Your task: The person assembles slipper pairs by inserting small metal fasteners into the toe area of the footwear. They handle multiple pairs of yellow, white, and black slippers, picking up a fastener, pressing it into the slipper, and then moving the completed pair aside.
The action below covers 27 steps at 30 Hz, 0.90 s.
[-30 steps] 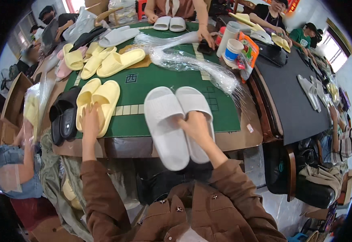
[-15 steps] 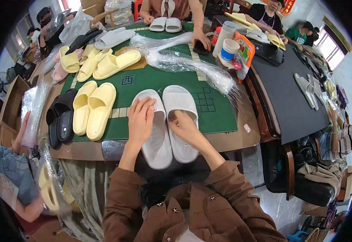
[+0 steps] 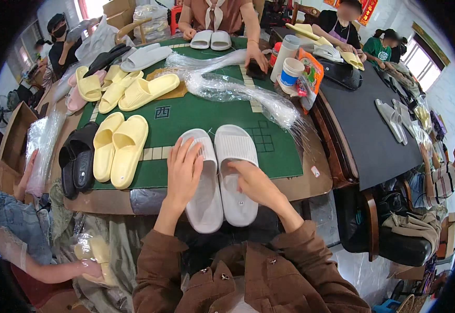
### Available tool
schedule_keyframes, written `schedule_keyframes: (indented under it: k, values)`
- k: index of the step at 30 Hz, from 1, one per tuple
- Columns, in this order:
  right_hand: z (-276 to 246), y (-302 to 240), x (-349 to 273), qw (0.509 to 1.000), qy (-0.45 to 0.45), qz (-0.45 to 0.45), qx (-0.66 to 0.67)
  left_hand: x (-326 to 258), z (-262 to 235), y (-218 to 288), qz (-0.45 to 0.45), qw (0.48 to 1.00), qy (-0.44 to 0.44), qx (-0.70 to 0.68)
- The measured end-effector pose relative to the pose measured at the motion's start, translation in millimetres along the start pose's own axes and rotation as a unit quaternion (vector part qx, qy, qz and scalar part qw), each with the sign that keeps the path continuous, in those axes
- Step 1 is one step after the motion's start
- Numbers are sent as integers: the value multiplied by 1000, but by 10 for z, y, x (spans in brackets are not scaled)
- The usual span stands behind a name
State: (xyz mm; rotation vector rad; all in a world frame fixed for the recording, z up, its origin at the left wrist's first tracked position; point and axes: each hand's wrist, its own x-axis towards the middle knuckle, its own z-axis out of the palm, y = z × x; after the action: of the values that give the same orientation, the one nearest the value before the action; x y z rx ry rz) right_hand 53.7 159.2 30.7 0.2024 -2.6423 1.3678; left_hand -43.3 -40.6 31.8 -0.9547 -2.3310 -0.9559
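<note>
Both hands flat on a pair of white slippers (image 3: 219, 177) at the near edge of the green mat (image 3: 196, 117): left hand (image 3: 183, 172) spread open, right hand (image 3: 253, 182) pressing down, fingers loose.

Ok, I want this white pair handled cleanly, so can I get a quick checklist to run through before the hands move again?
1. Left hand flat on the left white slipper: ok.
2. Right hand on the right white slipper: ok.
3. White pair side by side, toes pointing the same way: ok.
4. Heels fully supported by the table edge: not ok, they overhang.
5. Yellow pair apart from the white pair: ok.
6. Soles clean underneath: cannot tell.
</note>
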Motion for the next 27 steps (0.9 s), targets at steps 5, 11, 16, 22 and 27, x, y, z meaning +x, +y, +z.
schedule_keyframes:
  k: [5,11,16,22,27]
  values:
    - [-332,-534,-43,973,-94,120,175,-132,-126,314,85,995,22,-49]
    - [-184,-452,94,890,-15,132,436,-238,-102,796,170,976,-32,-130]
    - [-66,-534,130,792,85,202,569,-438,-36,838,213,961,-47,-168]
    - [-32,-312,44,782,92,201,583,-427,-236,934,117,948,-1,-295]
    - [-169,-186,-103,851,37,186,489,-401,-608,994,-98,923,41,-371]
